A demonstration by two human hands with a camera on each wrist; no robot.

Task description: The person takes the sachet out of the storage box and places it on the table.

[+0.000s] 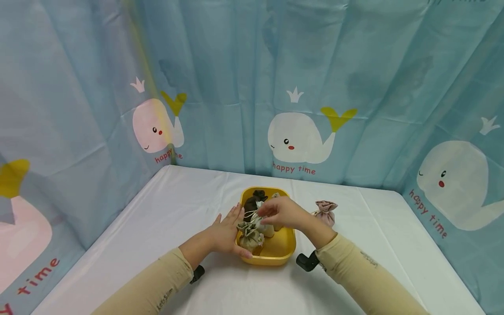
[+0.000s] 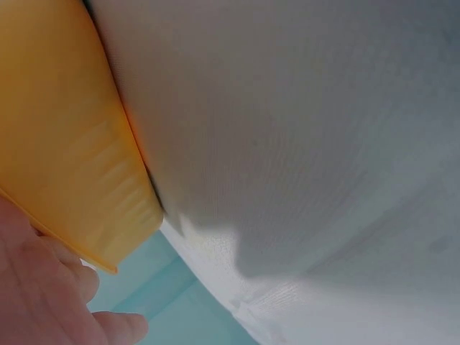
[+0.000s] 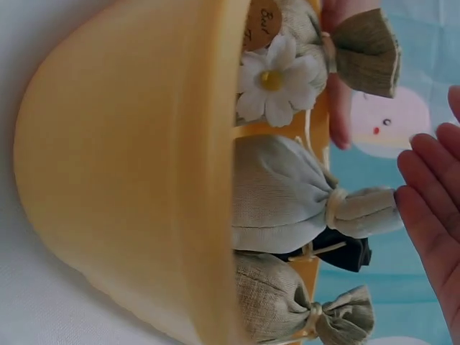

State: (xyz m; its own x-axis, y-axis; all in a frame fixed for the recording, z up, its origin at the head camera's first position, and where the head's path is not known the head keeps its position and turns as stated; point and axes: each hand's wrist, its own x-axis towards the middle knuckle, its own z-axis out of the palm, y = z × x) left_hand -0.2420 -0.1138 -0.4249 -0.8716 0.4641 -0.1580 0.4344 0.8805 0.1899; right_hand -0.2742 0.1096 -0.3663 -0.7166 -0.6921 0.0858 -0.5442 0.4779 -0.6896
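A yellow plastic basket (image 1: 280,246) stands on the table with several small drawstring sachets inside. My left hand (image 1: 225,234) lies along its left rim, fingers straight and thumb near the front edge. Over the basket is my right hand (image 1: 281,212); its fingertips are at the tied neck of a pale grey sachet (image 3: 280,194), and the right wrist view shows them extended, not wrapped around it. Around that sachet stand a green one (image 1: 250,241) with a white flower (image 3: 277,80), a dark one (image 1: 250,204) and a coarse beige one (image 3: 267,296).
To the right of the basket, partly behind my right forearm, a pink sachet (image 1: 326,215) sits on the white table cloth (image 1: 370,232). Blue curtains (image 1: 220,87) with whale prints hang behind the table and on both sides. Black wrist mounts (image 1: 307,261) show under the forearms.
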